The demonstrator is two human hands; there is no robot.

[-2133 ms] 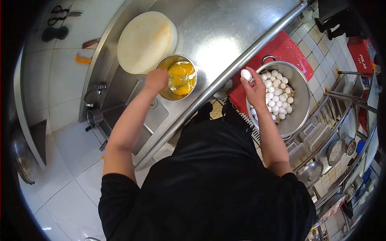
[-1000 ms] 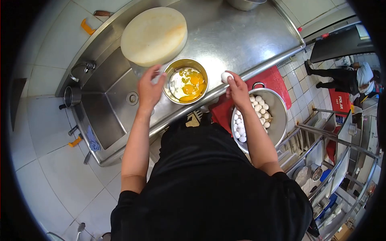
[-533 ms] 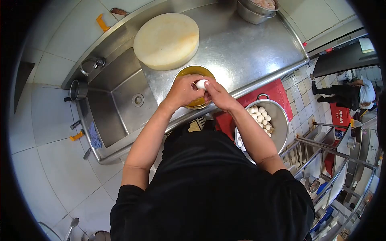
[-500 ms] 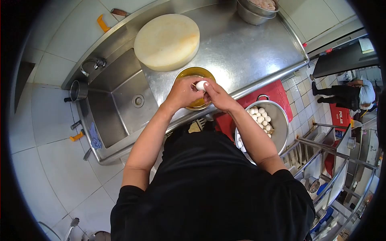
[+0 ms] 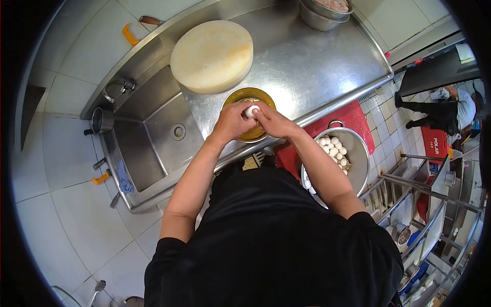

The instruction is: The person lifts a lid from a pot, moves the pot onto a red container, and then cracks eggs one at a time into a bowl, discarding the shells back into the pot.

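Both my hands meet over a round metal bowl [image 5: 249, 91] near the front edge of the steel counter. A white egg [image 5: 251, 111] is held between them. My left hand [image 5: 232, 122] has its fingers closed round the egg from one side, and my right hand [image 5: 273, 122] grips it from the other. Yellowish liquid shows in the bowl beneath; my hands hide part of it. By my right forearm stands a large metal pot [image 5: 360, 163] with many white eggs [image 5: 333, 152] inside.
A thick round cutting board [image 5: 212, 55] lies behind the bowl. The sink [image 5: 153, 138] with its faucet [image 5: 123, 86] is at the left. Stacked metal bowls [image 5: 322, 18] stand at the back right. Metal racks [image 5: 429, 187] and another person [image 5: 450, 110] are at the far right.
The egg has turned and moved slightly left between my fingers, and my hands have drawn closer together. The other person has changed posture. The whole view has shifted slightly.
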